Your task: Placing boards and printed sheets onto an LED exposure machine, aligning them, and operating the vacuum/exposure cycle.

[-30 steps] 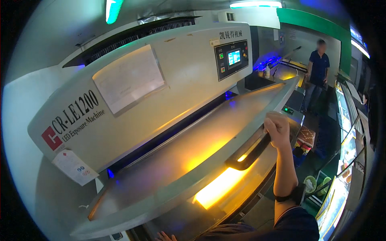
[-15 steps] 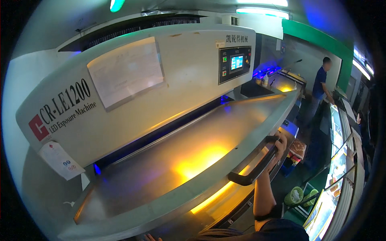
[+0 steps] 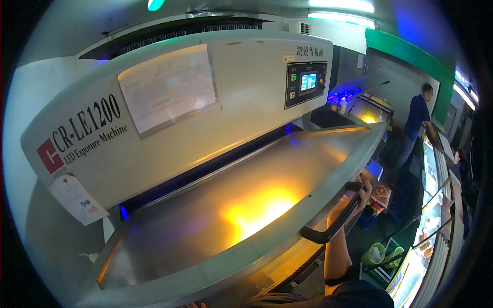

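Observation:
My right hand (image 3: 364,192) is closed round the far end of a black bar handle (image 3: 334,226), its forearm rising from the lower edge. The handle sits on the front of a wide lid with a pale green frame (image 3: 215,274) and a shiny metal sheet (image 3: 190,205). A yellow glow reflects on the sheet, and yellow light shows below the lid's front edge. Of my left hand (image 3: 196,305), only fingertips show at the bottom edge, near the lid's front; the rest is cut off.
Behind the lid rises a large cream machine body (image 3: 246,92) with a control panel (image 3: 306,84) and a taped paper sheet (image 3: 169,92). To the right are green waste bins (image 3: 375,253), a lit table (image 3: 429,205) and a person (image 3: 417,115) in dark clothes. A red-and-white box (image 3: 380,196) stands beyond my hand.
The lid's front and its handle have come down a little with my right hand. The bright yellow strip under the lid is now hidden. The view has shifted slightly.

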### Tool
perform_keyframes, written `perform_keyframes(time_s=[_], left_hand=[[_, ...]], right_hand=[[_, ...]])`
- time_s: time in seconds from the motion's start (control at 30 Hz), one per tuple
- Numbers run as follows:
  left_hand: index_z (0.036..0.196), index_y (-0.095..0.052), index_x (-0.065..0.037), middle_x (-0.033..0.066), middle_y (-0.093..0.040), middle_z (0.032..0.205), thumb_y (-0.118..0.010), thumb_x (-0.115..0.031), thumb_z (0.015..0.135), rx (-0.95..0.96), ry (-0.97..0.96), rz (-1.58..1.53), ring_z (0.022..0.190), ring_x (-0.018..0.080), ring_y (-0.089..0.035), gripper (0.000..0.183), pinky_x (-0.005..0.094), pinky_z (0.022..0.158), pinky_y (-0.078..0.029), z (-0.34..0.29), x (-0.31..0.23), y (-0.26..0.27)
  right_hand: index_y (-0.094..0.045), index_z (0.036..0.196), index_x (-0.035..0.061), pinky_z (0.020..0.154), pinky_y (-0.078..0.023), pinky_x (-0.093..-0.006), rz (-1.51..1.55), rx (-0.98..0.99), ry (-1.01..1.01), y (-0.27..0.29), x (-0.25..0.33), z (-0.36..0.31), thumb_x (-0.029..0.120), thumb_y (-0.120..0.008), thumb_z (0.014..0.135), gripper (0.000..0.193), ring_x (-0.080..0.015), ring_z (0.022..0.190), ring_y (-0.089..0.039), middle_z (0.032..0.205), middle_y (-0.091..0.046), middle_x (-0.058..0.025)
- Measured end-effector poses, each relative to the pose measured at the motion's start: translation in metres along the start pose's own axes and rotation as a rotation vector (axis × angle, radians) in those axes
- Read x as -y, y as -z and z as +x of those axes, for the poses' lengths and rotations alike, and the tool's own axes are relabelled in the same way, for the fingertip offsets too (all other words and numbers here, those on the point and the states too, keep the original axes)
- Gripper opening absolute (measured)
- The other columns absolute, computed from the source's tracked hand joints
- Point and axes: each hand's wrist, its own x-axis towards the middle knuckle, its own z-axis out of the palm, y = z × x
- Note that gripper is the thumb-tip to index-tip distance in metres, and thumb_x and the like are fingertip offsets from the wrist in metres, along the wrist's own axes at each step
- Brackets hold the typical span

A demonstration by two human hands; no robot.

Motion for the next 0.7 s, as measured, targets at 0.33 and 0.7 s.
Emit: perform_keyframes(time_s=[0.33, 0.7], left_hand=[[0.154, -0.024, -0.016, 0.0125, -0.022, 0.16, -0.03, -0.06, 0.097, 0.148, 0.051, -0.039, 0.148, 0.038, -0.008, 0.072, 0.0693, 0.111, 0.001, 0.003, -0.017, 0.033], [0.15, -0.032, -0.011, 0.0157, -0.023, 0.159, -0.028, -0.06, 0.098, 0.285, 0.076, 0.011, 0.147, 0.0397, -0.011, 0.072, 0.0691, 0.111, 0.005, 0.012, -0.001, 0.004]], right_hand=[[-0.055, 0.119, 0.0227, 0.102, -0.047, -0.0434, 0.064, -0.174, -0.037, 0.024, -0.028, -0.029, 0.02, -0.059, 0.094, 0.025, -0.0317, 0.122, -0.052, 0.142, -0.039, -0.0111], [-0.053, 0.129, 0.0094, 0.1, -0.046, -0.0417, 0.459, -0.406, -0.463, 0.024, -0.005, -0.028, 0.03, -0.058, 0.085, 0.048, -0.0276, 0.11, -0.057, 0.114, -0.057, -0.0162]])
